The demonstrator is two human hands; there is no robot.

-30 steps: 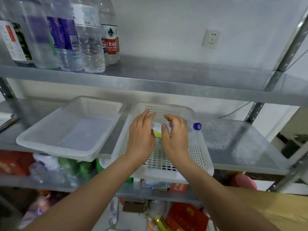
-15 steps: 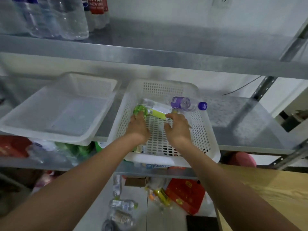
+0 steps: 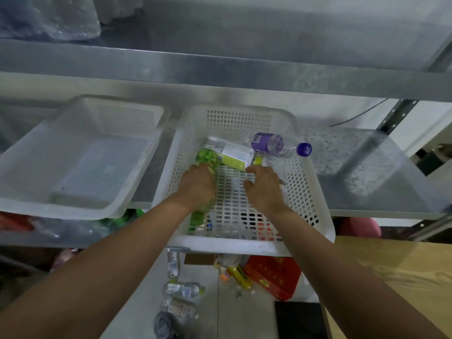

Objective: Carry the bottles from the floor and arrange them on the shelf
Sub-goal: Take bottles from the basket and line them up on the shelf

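A white perforated basket [image 3: 303, 192] sits on the middle shelf [image 3: 367, 172]. Three bottles lie in it. My left hand [image 3: 197, 185] lies over a green bottle [image 3: 208, 156] with its fingers curled round it. A clear bottle with a yellow-green label [image 3: 232, 156] lies across the basket. My right hand [image 3: 265, 188] has its curled fingertips at that bottle's yellow cap; whether they pinch it is unclear. A purple-labelled bottle [image 3: 267, 143] with a purple cap lies at the back right. Several more bottles [image 3: 182, 289] lie on the floor below.
An empty white tray [image 3: 80, 155] stands left of the basket. Water bottles [image 3: 49, 18] stand on the upper shelf at the far left. A red box [image 3: 271, 277] lies on the floor, and a wooden surface [image 3: 396, 277] is at the lower right.
My hands have drawn back toward the basket's front, leaving the clear and purple bottles lying at its back. The view has tilted down, showing the floor bottles.
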